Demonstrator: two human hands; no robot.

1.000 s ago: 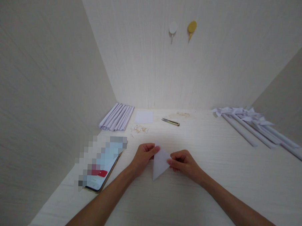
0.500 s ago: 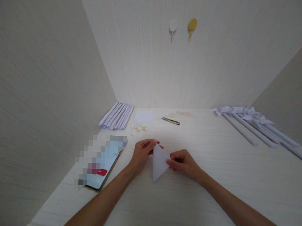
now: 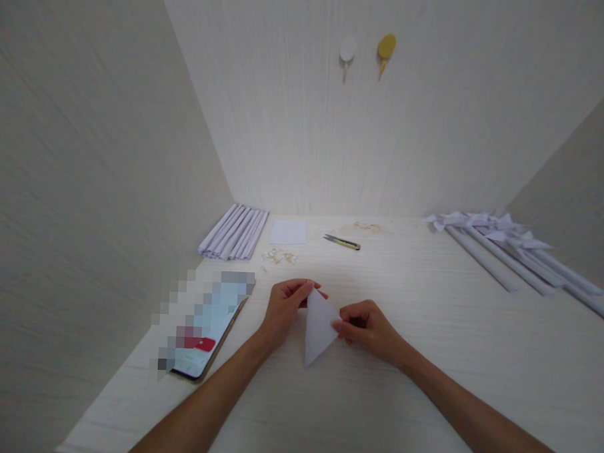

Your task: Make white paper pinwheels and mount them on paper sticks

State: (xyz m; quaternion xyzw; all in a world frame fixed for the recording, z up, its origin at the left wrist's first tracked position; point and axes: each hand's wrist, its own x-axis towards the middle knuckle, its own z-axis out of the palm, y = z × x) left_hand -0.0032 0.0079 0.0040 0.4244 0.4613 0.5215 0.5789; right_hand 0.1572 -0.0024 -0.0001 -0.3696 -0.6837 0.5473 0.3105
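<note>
1. Pale wood-grain table was the largest surface, running under both forearms and out past the grip on every side.
2. Rolled white paper sticks lay well to the right of the grip and beyond it; a flat bundle of folded white strips lay beyond it to the left.
3. Phone rested just left of the grip, near the left wrist, screen lit.
4. White folded paper triangle sat at the grip itself, held just over the table, point toward the person.
5. Left hand pinched the triangle's upper corner between thumb and fingertips; right hand pinched its right-hand corner, fingers curled closed on the edge.
6. Small white paper square, snips and scattered pale bits lay beyond the grip, untouched.
7. Judgement: the triangle looked very light, thin and floppy, easily creased. Hold at corners or along the folded edge, light pressure only.
</note>
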